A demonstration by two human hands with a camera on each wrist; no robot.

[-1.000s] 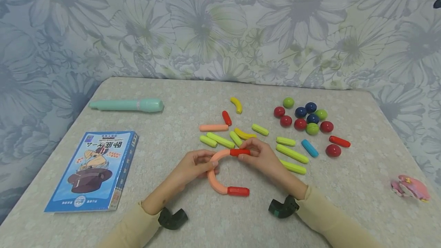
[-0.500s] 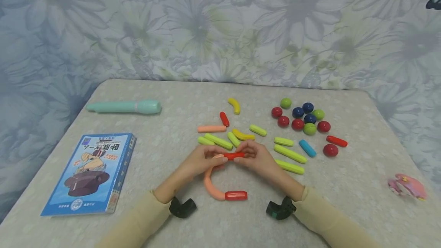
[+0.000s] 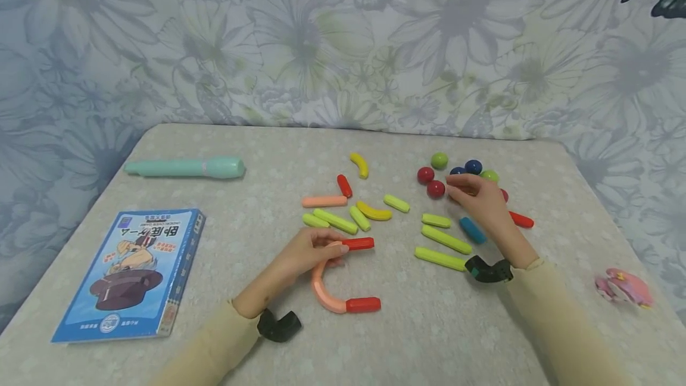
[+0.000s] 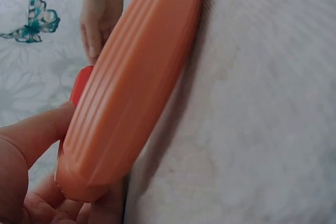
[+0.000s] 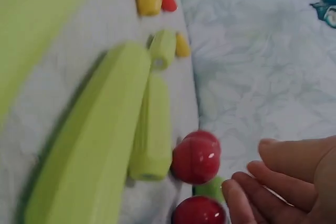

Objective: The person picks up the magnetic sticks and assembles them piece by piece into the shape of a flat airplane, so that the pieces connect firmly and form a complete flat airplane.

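My left hand (image 3: 306, 256) pinches a curved orange piece (image 3: 323, 295) between thumb and fingers near its upper end. A red piece (image 3: 359, 243) extends from that end, and another red piece (image 3: 363, 304) is joined to the lower one, making a C shape. The orange piece (image 4: 131, 77) fills much of the left wrist view. Over the right side of the table, my right hand (image 3: 485, 210) has relaxed fingers and holds nothing. It is close to a red ball (image 3: 436, 189) and partly hides the cluster of balls. Red balls (image 5: 197, 158) also appear beside it in the right wrist view.
Light-green sticks (image 3: 446, 239) and yellow curved pieces (image 3: 373, 211) lie mid-table, with a blue stick (image 3: 472, 230) under the right forearm's reach. A blue game box (image 3: 131, 273) and mint-green tube (image 3: 184, 168) lie left. A pink figure (image 3: 624, 288) lies right.
My right hand has let go of the upper red piece and moved right and away toward the balls. My left hand first slid in along the orange piece and still grips it.
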